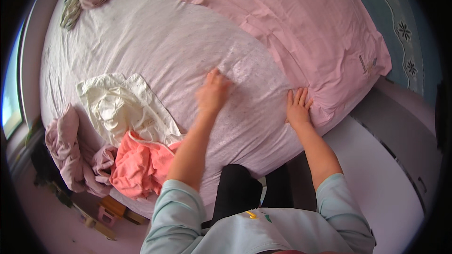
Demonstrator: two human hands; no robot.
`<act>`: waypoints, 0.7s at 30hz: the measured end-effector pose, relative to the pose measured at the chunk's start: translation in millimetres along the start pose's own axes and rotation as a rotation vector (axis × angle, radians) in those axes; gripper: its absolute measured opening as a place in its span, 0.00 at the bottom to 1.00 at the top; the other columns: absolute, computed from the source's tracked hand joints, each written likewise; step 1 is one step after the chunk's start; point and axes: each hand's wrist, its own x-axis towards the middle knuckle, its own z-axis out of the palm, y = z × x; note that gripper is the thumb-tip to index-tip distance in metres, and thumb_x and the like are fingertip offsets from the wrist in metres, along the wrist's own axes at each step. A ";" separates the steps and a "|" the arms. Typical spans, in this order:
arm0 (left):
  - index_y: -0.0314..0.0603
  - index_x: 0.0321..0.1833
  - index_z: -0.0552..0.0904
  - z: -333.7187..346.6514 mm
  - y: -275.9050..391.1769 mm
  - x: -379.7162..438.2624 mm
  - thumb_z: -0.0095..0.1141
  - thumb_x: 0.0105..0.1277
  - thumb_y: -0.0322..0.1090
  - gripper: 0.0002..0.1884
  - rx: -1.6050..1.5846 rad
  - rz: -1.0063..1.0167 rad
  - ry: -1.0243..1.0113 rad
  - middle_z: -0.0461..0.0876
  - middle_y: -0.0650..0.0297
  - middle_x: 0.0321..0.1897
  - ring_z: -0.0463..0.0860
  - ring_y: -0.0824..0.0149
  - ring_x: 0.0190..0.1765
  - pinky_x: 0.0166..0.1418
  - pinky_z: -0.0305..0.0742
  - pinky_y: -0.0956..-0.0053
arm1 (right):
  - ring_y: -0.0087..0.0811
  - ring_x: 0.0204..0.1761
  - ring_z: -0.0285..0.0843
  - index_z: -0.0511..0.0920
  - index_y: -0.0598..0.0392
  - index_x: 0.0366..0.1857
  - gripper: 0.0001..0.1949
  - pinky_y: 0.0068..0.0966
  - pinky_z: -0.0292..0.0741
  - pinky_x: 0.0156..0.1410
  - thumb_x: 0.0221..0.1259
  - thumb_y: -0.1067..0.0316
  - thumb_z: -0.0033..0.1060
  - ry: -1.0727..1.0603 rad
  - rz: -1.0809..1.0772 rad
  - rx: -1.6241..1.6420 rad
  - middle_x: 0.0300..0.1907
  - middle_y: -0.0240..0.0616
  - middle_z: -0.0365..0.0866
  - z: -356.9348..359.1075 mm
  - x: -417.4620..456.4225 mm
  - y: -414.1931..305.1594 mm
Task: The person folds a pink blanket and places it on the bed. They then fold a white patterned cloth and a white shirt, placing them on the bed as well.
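Observation:
My left hand (213, 91) is over the pale, lightly patterned bed sheet (169, 53), near the middle of the bed. It is blurred, so its fingers cannot be made out well, and no object shows in it. My right hand (298, 108) rests palm down with spread fingers, where the sheet meets the lower corner of a wrinkled pink cloth (303, 31). That cloth covers the upper right of the bed and bears small embroidery near its right corner. Left of my left arm lie a crumpled white garment (123, 109) and a coral garment (141, 169) with a white cord trim.
A mauve garment (67, 148) lies at the bed's left edge. Pinkish and grey-green cloths (72, 8) are at the upper left. A wooden item (113, 208) stands below the bed's left side, a white cabinet (381, 180) at the right, and a blue floral curtain (402, 28) at the upper right.

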 end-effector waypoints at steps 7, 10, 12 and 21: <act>0.43 0.76 0.63 -16.4 -116.1 -8.9 0.48 0.70 0.52 0.35 0.302 -0.016 0.248 0.58 0.55 0.79 0.54 0.56 0.80 0.71 0.53 0.58 | 0.72 0.78 0.31 0.47 0.58 0.77 0.60 0.78 0.44 0.70 0.40 0.51 0.81 0.042 0.022 -0.026 0.77 0.69 0.42 0.8 1.1 -2.7; 0.44 0.76 0.63 -12.0 -124.6 -9.1 0.47 0.70 0.51 0.34 0.311 0.011 0.301 0.59 0.56 0.79 0.54 0.56 0.80 0.71 0.52 0.58 | 0.72 0.78 0.32 0.48 0.61 0.76 0.62 0.76 0.46 0.71 0.38 0.48 0.82 0.033 0.014 -0.051 0.75 0.72 0.42 -2.9 2.4 -2.7; 0.44 0.76 0.63 -6.2 -128.8 -11.0 0.47 0.70 0.50 0.34 0.267 0.020 0.306 0.59 0.56 0.78 0.55 0.56 0.80 0.71 0.52 0.58 | 0.73 0.78 0.34 0.49 0.61 0.76 0.63 0.76 0.47 0.71 0.35 0.45 0.83 0.033 0.014 -0.078 0.75 0.74 0.43 -5.9 2.2 -4.4; 0.42 0.75 0.65 -7.1 -133.1 -10.6 0.48 0.68 0.47 0.33 0.222 0.062 0.327 0.62 0.55 0.77 0.58 0.55 0.79 0.69 0.54 0.59 | 0.73 0.78 0.30 0.49 0.59 0.77 0.57 0.80 0.42 0.70 0.42 0.53 0.81 -0.049 0.058 0.009 0.76 0.71 0.41 -6.9 2.9 -7.1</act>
